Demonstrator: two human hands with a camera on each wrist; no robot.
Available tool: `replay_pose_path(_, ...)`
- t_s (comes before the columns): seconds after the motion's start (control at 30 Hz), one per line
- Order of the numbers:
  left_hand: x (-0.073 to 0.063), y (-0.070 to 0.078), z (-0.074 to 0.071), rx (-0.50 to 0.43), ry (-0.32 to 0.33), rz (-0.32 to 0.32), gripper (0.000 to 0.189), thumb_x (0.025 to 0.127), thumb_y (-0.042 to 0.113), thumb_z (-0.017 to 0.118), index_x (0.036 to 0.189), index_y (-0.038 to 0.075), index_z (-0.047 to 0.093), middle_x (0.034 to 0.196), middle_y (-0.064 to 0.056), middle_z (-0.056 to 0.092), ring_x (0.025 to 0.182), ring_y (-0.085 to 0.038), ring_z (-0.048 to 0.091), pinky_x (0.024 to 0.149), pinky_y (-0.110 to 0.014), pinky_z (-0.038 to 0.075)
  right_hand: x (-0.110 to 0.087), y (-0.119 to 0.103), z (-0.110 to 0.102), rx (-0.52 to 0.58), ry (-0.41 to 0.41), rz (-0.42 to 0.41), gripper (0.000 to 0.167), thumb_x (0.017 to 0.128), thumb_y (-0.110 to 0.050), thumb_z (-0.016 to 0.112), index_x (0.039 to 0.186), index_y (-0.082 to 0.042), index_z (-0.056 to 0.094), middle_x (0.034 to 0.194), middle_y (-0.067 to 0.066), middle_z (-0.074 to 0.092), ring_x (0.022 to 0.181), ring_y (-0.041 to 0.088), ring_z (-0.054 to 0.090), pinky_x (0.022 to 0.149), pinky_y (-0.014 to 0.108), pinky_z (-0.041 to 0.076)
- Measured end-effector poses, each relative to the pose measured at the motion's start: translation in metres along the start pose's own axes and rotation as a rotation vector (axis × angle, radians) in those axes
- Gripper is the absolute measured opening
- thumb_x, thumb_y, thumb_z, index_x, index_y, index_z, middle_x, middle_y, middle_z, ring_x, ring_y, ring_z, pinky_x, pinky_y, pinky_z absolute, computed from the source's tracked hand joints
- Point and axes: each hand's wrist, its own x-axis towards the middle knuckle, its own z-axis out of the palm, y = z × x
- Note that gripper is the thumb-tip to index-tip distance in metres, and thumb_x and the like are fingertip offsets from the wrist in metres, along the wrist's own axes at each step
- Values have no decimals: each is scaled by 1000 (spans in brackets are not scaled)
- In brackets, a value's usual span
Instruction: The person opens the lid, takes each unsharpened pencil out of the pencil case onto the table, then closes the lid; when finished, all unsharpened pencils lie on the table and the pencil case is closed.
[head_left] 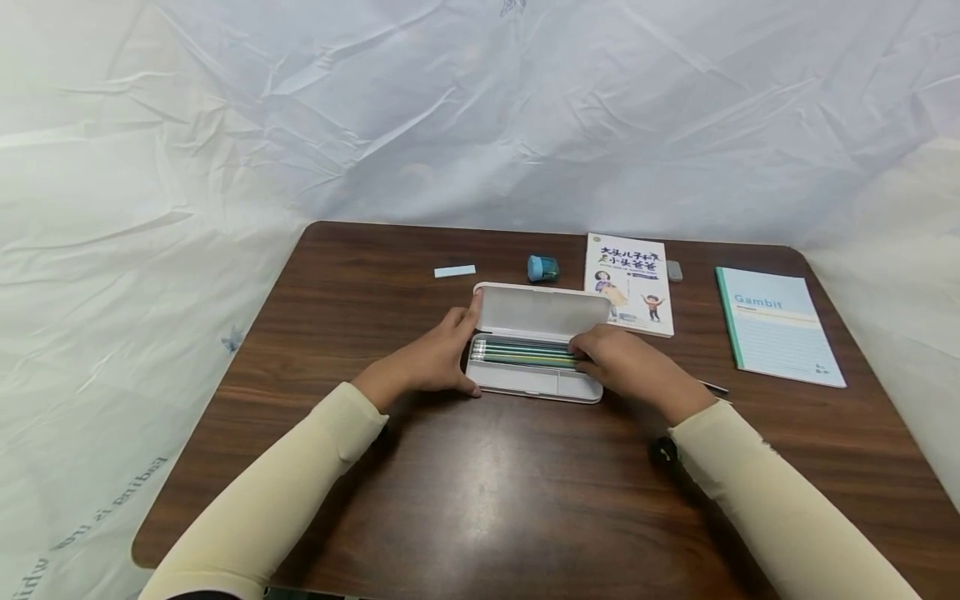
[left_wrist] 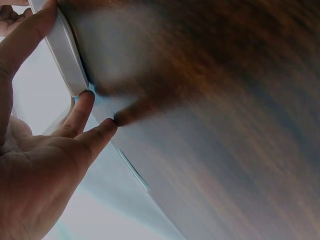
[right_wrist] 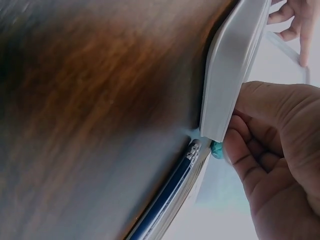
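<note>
A white pencil case [head_left: 517, 382] stands with its lid [head_left: 540, 310] raised on the brown table. Several striped pencils [head_left: 517, 352] lie side by side in it, silver ends to the left. My left hand [head_left: 438, 354] holds the case's left end, thumb at the front edge and a finger up at the lid's corner; its other fingertips touch the case corner and the table in the left wrist view. Over the case's right end, my right hand [head_left: 622, 362] has curled fingers on the pencils' right ends, which it hides. The right wrist view shows its thumb [right_wrist: 265, 100] over the case wall.
Behind the case are a pale blue strip [head_left: 454, 271] and a blue sharpener [head_left: 543, 267]. A picture-covered book [head_left: 637, 292] lies behind right, a grey eraser [head_left: 674, 271] beside it. Further right is a Gambit notebook [head_left: 780, 329]. A dark blue pencil [right_wrist: 165, 197] lies by the right forearm.
</note>
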Motion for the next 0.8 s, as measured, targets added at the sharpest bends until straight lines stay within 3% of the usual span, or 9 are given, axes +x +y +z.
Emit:
replay_pose_path(0.37, 1, 0, 0, 10, -13, -11, 159, 84, 33, 102, 175, 26, -28, 174, -24, 26, 151, -38, 50, 124, -51, 48, 1, -4, 1, -149, 26, -75, 7, 103, -7, 78, 110, -4, 79, 96, 8, 76, 90, 20, 71, 82, 41, 63)
replay_pose_path(0.8, 0, 0, 0, 1, -4, -9, 158, 84, 33, 102, 175, 26, -28, 174, -24, 26, 152, -37, 50, 124, -51, 48, 4, 0, 1, -22, 34, -27, 17, 103, -3, 78, 119, 1, 79, 106, 12, 77, 97, 24, 70, 87, 45, 63)
